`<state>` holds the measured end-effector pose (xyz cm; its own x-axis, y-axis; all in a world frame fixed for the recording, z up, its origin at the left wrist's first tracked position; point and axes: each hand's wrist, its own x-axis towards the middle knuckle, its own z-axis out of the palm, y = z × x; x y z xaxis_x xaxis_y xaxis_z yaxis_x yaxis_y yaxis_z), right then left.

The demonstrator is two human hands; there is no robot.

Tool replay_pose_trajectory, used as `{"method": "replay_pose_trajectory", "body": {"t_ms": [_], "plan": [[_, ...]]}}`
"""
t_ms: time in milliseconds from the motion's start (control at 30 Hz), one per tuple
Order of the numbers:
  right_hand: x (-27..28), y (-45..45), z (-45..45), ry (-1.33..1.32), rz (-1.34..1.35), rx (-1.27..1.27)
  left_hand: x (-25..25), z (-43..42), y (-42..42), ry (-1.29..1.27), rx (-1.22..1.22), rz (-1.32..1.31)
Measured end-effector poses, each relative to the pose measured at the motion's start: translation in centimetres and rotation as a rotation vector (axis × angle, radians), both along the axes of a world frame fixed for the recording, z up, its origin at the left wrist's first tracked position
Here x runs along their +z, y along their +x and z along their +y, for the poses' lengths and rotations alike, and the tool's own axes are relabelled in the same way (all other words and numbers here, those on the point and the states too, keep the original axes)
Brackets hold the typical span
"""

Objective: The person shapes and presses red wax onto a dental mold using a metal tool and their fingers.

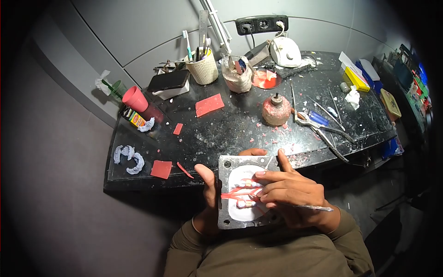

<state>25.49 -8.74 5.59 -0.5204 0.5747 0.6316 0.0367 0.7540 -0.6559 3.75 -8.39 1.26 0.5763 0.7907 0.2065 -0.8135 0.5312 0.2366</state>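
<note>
My left hand [208,194] grips the left side of a square grey metal dental flask [224,210], held in front of my body near the table's edge. White plaster [235,212] fills its oval middle. Branching red wax strips [230,195] run from the left rim to small tooth-coloured pieces [248,203]. My right hand [295,189] lies over the flask's right half, its fingertips at the wax and plaster. A slim metal hand tool [315,208] sticks out of that hand towards the wrist; its working end is hidden.
On the black table [184,143] are red wax sheets [209,105], a white dental arch model [129,159], a wax-smeared burner [276,111], pliers [323,129], a dish of red wax [266,79] and a holder with brushes [202,68]. A lamp arm [217,25] stands behind.
</note>
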Motion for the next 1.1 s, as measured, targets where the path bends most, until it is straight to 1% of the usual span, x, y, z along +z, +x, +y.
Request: {"method": "replay_pose_trajectory", "body": {"t_ms": [100,167,233,367,467,533,633,800,867,967,1100], "plan": [[-0.1,0.0,0.1,0.010,0.002,-0.011,0.0,0.0,0.0,0.002,0.025,0.040],[-0.3,0.2,0.3,0.014,-0.003,0.033,0.1,-0.2,0.0,-0.015,0.037,0.048],[-0.4,0.2,0.5,0.020,-0.003,0.039,0.3,-0.3,0.0,-0.039,0.071,0.122],[-0.1,-0.4,0.5,0.071,-0.052,0.017,0.5,-0.6,0.7,-0.074,0.105,0.071],[-0.2,-0.7,0.7,0.110,-0.074,0.012,0.3,-0.5,0.7,-0.014,0.117,0.136],[-0.4,-0.7,0.8,0.115,-0.056,0.011,0.4,-0.5,0.9,-0.040,0.111,0.088],[-0.3,-0.6,0.8,0.113,-0.037,0.014,-0.1,-0.3,0.7,0.004,0.101,0.110],[-0.2,-0.6,0.8,0.080,-0.045,0.030,-0.4,-0.2,0.5,0.003,0.094,0.114],[-0.8,-0.8,1.0,0.153,-0.062,0.006,-0.2,-0.3,0.6,-0.015,0.095,0.119],[-0.1,-0.8,0.6,0.101,-0.003,-0.018,-0.1,-0.4,0.5,-0.055,0.111,0.118],[-0.2,-0.6,0.7,0.046,0.038,-0.006,0.2,-0.1,0.4,-0.024,0.113,0.105]]}}
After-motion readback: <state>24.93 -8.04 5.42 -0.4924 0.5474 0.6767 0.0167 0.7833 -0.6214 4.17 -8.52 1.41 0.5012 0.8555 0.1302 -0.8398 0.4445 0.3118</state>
